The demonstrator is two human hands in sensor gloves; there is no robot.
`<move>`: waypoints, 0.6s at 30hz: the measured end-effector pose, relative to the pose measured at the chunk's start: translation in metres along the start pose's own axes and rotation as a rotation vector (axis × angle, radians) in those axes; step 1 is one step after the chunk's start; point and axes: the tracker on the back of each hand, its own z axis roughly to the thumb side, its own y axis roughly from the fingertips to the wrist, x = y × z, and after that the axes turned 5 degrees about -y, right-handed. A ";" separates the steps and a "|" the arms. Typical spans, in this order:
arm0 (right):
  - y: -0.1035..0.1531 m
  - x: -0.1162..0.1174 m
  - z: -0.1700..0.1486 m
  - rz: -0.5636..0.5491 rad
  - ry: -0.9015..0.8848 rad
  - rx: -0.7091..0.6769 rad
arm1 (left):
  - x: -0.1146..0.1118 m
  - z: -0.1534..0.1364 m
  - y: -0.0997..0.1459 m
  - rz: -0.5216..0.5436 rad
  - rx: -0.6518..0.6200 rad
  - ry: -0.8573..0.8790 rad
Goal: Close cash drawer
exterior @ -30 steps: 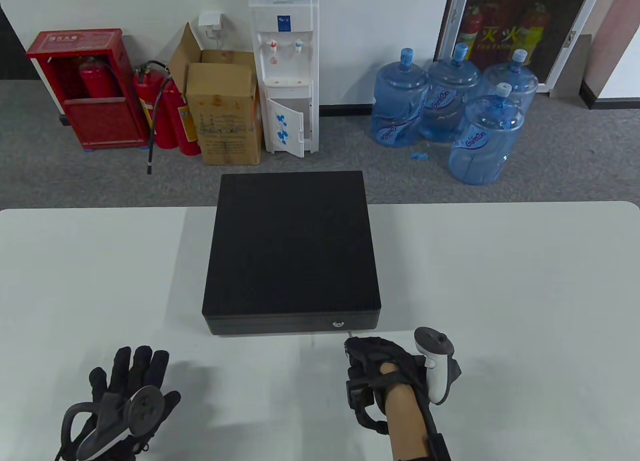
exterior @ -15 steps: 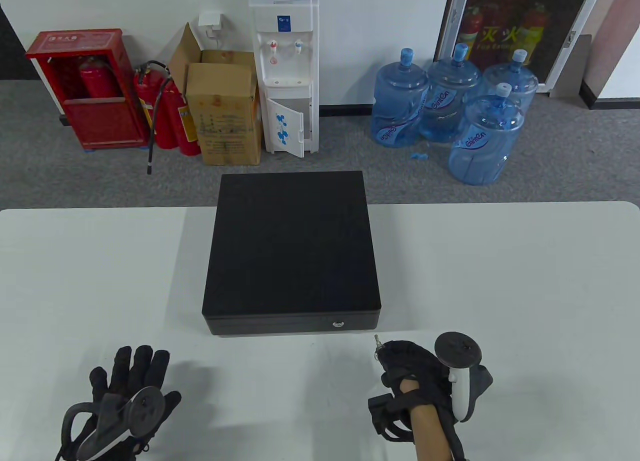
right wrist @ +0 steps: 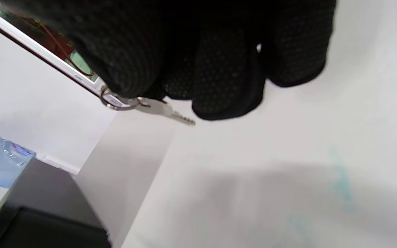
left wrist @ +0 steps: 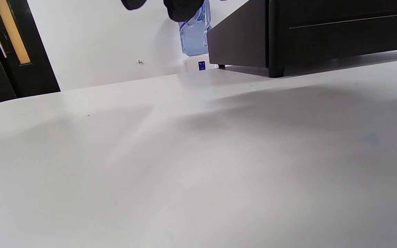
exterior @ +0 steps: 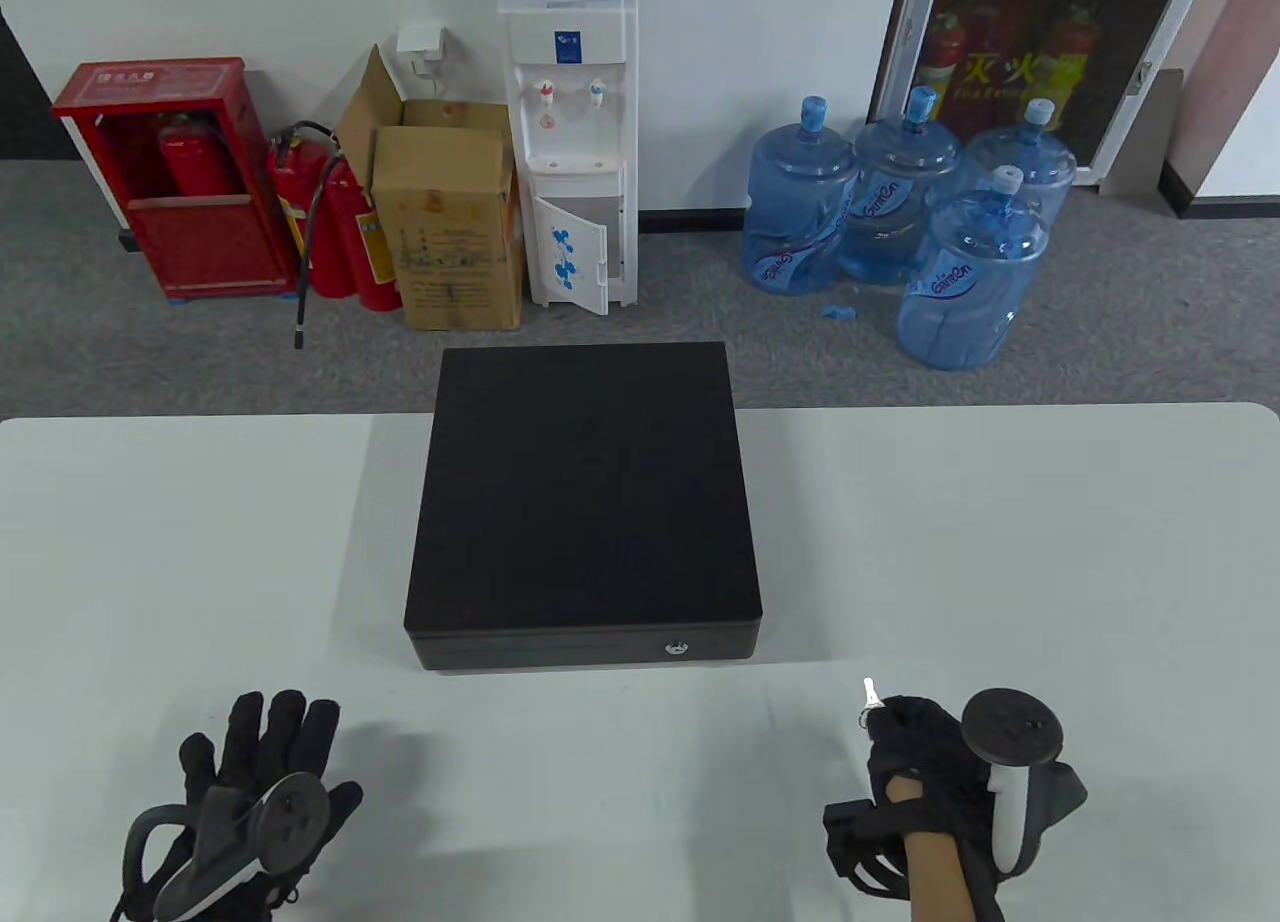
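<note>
The black cash drawer (exterior: 585, 502) sits mid-table, its drawer front (exterior: 585, 649) flush with the case and a small lock (exterior: 677, 648) on it. It also shows in the left wrist view (left wrist: 315, 34) and the right wrist view (right wrist: 40, 220). My right hand (exterior: 915, 752) is curled and pinches a small key (exterior: 869, 697) on a ring, to the right of and in front of the drawer; the key (right wrist: 171, 112) shows under the fingers (right wrist: 226, 75). My left hand (exterior: 265, 752) rests flat on the table, fingers spread, in front of the drawer's left side.
The white table (exterior: 1000, 562) holds only the drawer and my hands. Beyond its far edge stand a water dispenser (exterior: 570, 142), several blue water bottles (exterior: 900, 222), a cardboard box (exterior: 450, 222) and red fire extinguishers (exterior: 330, 222).
My right hand has moved rightwards from just in front of the lock, carrying the key away from the drawer. The left hand has not moved.
</note>
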 end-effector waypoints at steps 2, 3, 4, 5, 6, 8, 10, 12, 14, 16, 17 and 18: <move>-0.004 -0.003 -0.005 -0.021 0.020 0.012 | 0.000 0.000 0.000 0.001 0.001 0.000; -0.006 -0.005 -0.006 -0.026 0.023 0.017 | 0.000 0.000 0.000 0.001 0.001 0.000; -0.009 -0.006 -0.009 -0.028 0.030 0.032 | 0.000 0.000 0.000 0.000 0.002 0.000; -0.010 -0.007 -0.010 -0.031 0.034 0.041 | 0.000 -0.001 0.000 -0.001 0.002 0.001; -0.012 -0.009 -0.013 -0.052 0.041 0.045 | 0.000 -0.001 0.000 -0.002 0.003 0.002; -0.014 -0.012 -0.015 -0.092 0.065 0.045 | 0.000 -0.001 0.000 -0.003 0.004 0.002; -0.017 -0.015 -0.017 -0.142 0.124 0.042 | 0.000 -0.001 0.000 -0.006 0.005 0.002; -0.020 -0.017 -0.019 -0.180 0.157 0.043 | 0.000 -0.001 0.000 -0.007 0.005 0.001; -0.023 -0.017 -0.021 -0.175 0.179 0.059 | 0.000 0.000 0.000 -0.008 0.004 0.001; -0.028 -0.017 -0.024 -0.168 0.167 0.083 | 0.000 0.000 0.000 -0.008 0.005 0.003; -0.030 -0.016 -0.025 -0.156 0.167 0.098 | 0.000 0.000 0.000 -0.010 0.005 0.003; -0.033 -0.015 -0.027 -0.158 0.171 0.113 | 0.000 0.000 0.000 -0.011 0.005 0.003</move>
